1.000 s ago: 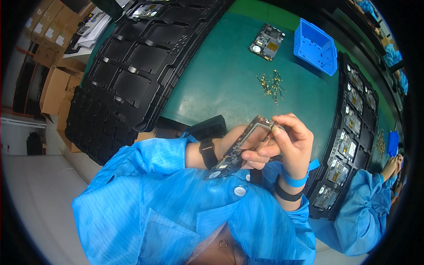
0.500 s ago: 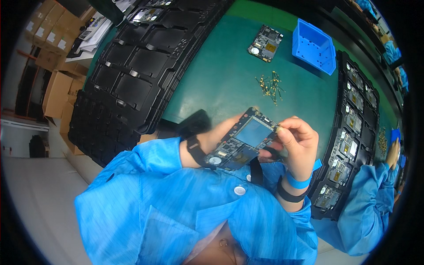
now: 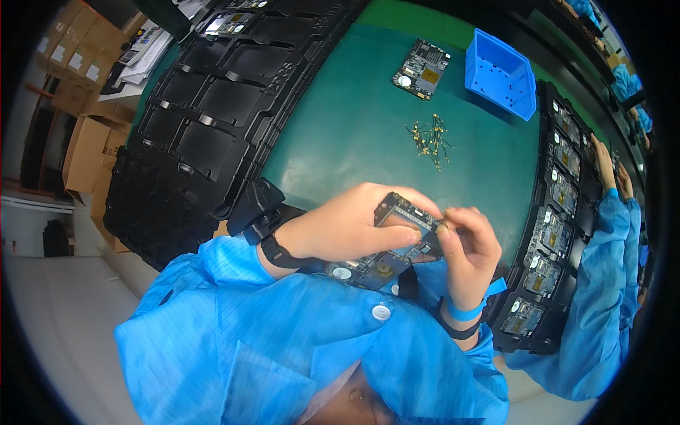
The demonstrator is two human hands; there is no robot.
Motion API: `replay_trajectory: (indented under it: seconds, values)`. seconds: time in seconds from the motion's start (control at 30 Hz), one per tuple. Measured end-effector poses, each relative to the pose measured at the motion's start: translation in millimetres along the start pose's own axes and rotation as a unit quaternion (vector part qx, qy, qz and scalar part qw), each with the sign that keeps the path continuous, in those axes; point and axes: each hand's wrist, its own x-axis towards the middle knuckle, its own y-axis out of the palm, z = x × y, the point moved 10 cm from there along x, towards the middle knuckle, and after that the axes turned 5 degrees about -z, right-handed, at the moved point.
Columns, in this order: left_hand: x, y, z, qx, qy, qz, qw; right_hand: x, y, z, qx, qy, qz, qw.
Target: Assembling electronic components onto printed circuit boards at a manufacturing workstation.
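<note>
L hand [image 3: 336, 225] grips circuit bd [image 3: 386, 268] just off ctr at 5 o'clock, R hand [image 3: 471, 239] pinched at its 2 o'clock edge (unclear on what), so prob. mid-job, w/ loose bd [image 3: 422, 69] at 1 and cables [image 3: 430, 142] at 2 apparently remaining.

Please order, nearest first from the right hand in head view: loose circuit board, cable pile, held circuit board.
1. Held circuit board: beside right hand.
2. Cable pile: ahead, slightly left.
3. Loose circuit board: beyond the pile.
</note>
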Motion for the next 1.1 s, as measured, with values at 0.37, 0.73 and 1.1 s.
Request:
replay_trajectory:
  seconds: [0.37,0.73,1.1]
  values:
    - [-4,4,9,-0.031,-0.051,0.010,0.998,-4,5,30,-0.094,-0.165,0.013,0.982]
    - [-3,3,9,-0.045,-0.039,-0.002,0.998,-13,12,48,-0.249,-0.300,0.010,0.921]
    - [-5,1,9,-0.070,-0.058,-0.008,0.996,-20,17,54,-0.309,-0.339,0.020,0.888]
